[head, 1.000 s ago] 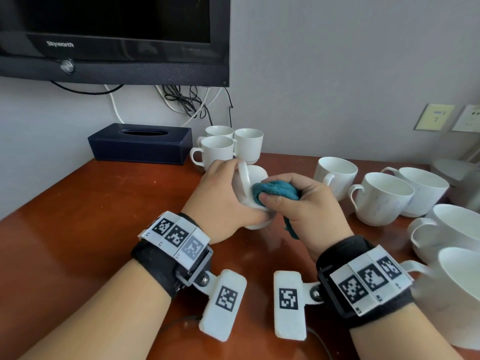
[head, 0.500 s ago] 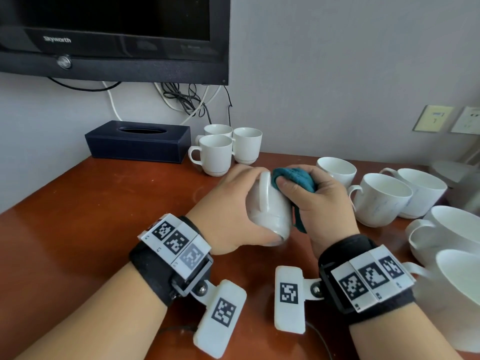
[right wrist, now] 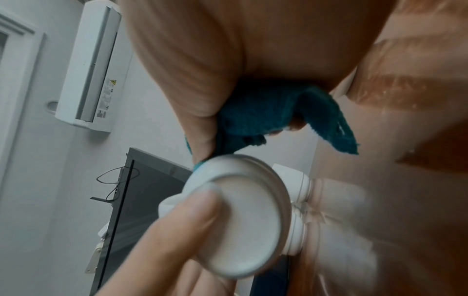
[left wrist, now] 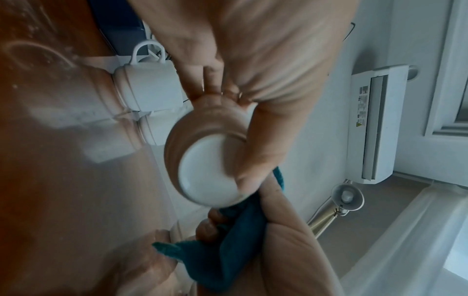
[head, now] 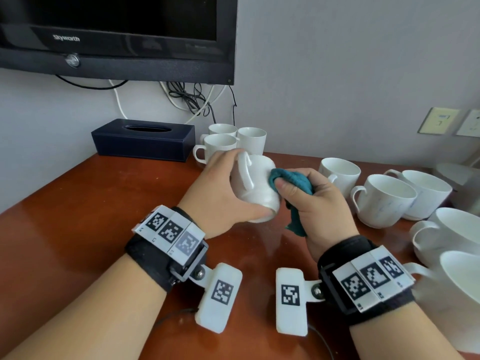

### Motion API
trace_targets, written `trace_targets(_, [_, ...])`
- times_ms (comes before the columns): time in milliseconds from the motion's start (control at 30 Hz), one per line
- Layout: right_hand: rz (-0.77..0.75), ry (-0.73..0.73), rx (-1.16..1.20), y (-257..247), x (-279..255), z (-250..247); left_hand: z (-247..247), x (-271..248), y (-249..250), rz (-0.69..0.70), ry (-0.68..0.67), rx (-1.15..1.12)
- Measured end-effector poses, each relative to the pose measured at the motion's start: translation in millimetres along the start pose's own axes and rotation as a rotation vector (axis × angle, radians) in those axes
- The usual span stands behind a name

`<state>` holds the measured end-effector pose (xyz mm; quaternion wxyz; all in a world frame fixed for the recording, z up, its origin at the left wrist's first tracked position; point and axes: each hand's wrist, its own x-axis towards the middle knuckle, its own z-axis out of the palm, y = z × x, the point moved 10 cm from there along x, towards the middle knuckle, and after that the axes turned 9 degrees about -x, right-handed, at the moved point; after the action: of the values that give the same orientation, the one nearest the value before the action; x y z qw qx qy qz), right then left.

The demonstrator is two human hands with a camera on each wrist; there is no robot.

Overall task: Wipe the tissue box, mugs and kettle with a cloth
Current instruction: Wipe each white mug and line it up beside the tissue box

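We see a black Skyworth TV (head: 117, 35) on the wall above the table's (head: 78, 216) back left corner, w/ tangled cables (head: 192, 100) hanging under it; two wall sockets (head: 452, 122) at far right; a white AC unit (left wrist: 375, 126) shows in wrist views

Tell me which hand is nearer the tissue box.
Left. The left hand grips a mug just in front of the tissue box, slightly to its right; the right hand, holding the cloth, is farther right.

Tissue box (head: 142, 140) back left on table (head: 78, 216); three mugs (head: 233, 144) right of it.
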<state>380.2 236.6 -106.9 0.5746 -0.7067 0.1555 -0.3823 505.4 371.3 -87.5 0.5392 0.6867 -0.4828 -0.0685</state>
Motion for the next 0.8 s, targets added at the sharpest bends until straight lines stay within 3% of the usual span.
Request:
trace_targets(200, [0.043,0.119,0.069,1.9,2.7,-16.7,32.5,-6.1,8.2,0.063,-0.242,-0.038])
trace_targets(300, [0.035,0.107,0.048,-0.6,1.2,-14.0,29.1,-4.0,6.3,0.057,-0.207,-0.065])
trace_targets(567, [-0.019,-0.093,0.025,-8.0,-8.0,13.8,-14.8,-0.4,1.9,-0.042,0.145,0.025])
trace_targets(700, [-0.003,-0.056,0.050,-5.1,-6.1,10.6,-14.6,0.4,1.3,-0.024,0.113,0.008])
trace_targets(800, [0.062,0.013,0.094,3.2,-3.3,4.3,4.0,-1.1,0.1,-0.021,-0.065,-0.015])
